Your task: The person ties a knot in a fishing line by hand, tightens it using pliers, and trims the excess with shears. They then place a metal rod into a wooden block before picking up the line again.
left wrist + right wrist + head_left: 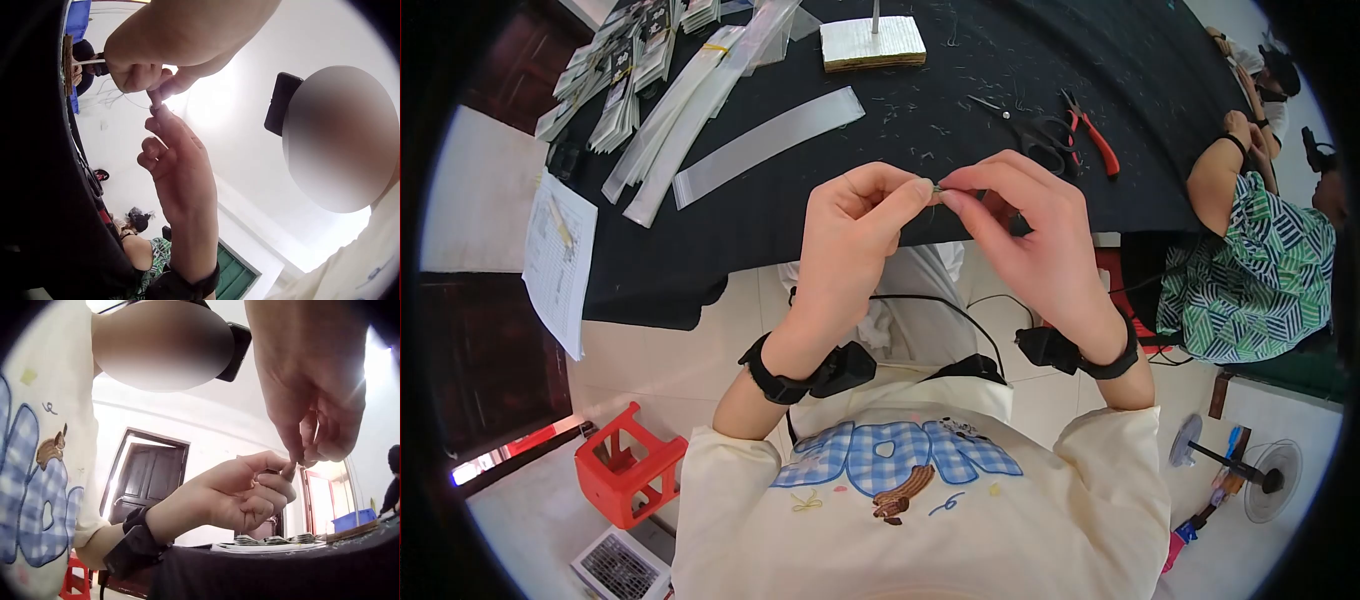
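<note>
Over the near edge of the table, my left hand [848, 232] and right hand [1040, 235] meet at the fingertips. Between them they pinch a small, thin, dark greenish piece [937, 189]; I cannot tell its kind. A fine strand trails from the fingertips. In the left wrist view the same small piece [154, 109] shows as a dark bit between thumbs and fingers. My left thumb lies along the bent index finger, while the right thumb and index finger come from the other side. The right wrist view shows the left hand [247, 494] with its other fingers curled in.
Beyond the hands lie a clear plastic sleeve [770, 145], black scissors [1045, 145] and red-handled pliers [1100, 145]. A foil-topped block [873, 43] bears an upright rod. Packaged strips [625, 85] and a paper sheet [560, 255] lie left. Another person [1245, 250] sits right.
</note>
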### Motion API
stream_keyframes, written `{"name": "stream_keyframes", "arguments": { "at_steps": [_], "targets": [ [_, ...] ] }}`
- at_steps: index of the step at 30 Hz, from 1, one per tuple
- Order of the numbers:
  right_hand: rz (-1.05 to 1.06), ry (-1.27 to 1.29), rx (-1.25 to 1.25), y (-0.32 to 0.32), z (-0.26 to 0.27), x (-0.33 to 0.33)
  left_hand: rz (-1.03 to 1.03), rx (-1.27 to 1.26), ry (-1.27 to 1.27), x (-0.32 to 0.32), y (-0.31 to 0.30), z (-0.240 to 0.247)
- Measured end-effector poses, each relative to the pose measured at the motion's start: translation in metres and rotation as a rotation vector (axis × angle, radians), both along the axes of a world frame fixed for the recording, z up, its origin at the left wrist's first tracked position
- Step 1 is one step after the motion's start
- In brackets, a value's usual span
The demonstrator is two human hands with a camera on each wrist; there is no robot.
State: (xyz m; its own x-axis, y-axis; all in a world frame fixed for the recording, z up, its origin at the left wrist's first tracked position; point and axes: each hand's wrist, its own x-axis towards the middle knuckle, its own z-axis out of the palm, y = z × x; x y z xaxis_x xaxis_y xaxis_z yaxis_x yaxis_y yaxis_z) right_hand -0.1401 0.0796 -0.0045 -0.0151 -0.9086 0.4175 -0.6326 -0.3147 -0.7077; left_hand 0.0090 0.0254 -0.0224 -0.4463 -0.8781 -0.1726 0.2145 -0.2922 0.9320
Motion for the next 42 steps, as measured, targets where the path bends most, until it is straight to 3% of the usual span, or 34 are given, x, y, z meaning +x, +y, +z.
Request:
{"name": "stream_keyframes", "arguments": {
  "at_steps": [11, 16, 20, 22, 23, 24, 25, 26, 27, 28, 34, 42],
  "targets": [
    [0.071, 0.046, 0.014, 0.000, 0.000, -0.008, -0.114, -0.085, -0.085, 0.009, -0.002, 0.001],
    [0.173, 0.255, -0.036, -0.001, 0.005, -0.013, -0.194, -0.118, -0.108, 0.013, -0.005, -0.001],
    [0.211, 0.264, -0.081, -0.004, 0.001, -0.014, -0.184, -0.185, -0.056, 0.013, -0.004, -0.003],
    [0.060, 0.126, -0.138, -0.004, -0.001, -0.011, -0.143, -0.237, -0.064, 0.012, -0.003, -0.003],
    [0.061, 0.127, -0.139, -0.003, -0.001, -0.010, -0.067, -0.421, -0.178, 0.012, -0.002, -0.002],
    [-0.003, -0.065, 0.026, 0.000, 0.000, -0.009, 0.013, -0.605, -0.291, 0.012, -0.002, -0.001],
    [-0.065, -0.256, 0.191, 0.002, 0.000, -0.008, 0.016, -0.608, -0.291, 0.011, -0.003, -0.002],
    [-0.016, -0.436, 0.227, 0.004, -0.001, -0.004, 0.116, -0.859, -0.337, 0.009, -0.003, -0.004],
    [-0.017, -0.435, 0.223, 0.005, 0.002, -0.001, 0.216, -1.110, -0.378, 0.008, -0.004, -0.005],
    [0.000, -0.523, 0.285, 0.005, 0.007, 0.002, 0.258, -1.216, -0.389, 0.005, -0.006, -0.006],
    [0.043, -0.678, 0.412, -0.003, 0.011, 0.006, 0.291, -1.493, -0.464, 0.006, -0.011, -0.010],
    [0.019, -0.769, 0.420, -0.007, 0.009, 0.008, 0.261, -1.597, -0.469, 0.012, -0.012, -0.009]
  ]
}}
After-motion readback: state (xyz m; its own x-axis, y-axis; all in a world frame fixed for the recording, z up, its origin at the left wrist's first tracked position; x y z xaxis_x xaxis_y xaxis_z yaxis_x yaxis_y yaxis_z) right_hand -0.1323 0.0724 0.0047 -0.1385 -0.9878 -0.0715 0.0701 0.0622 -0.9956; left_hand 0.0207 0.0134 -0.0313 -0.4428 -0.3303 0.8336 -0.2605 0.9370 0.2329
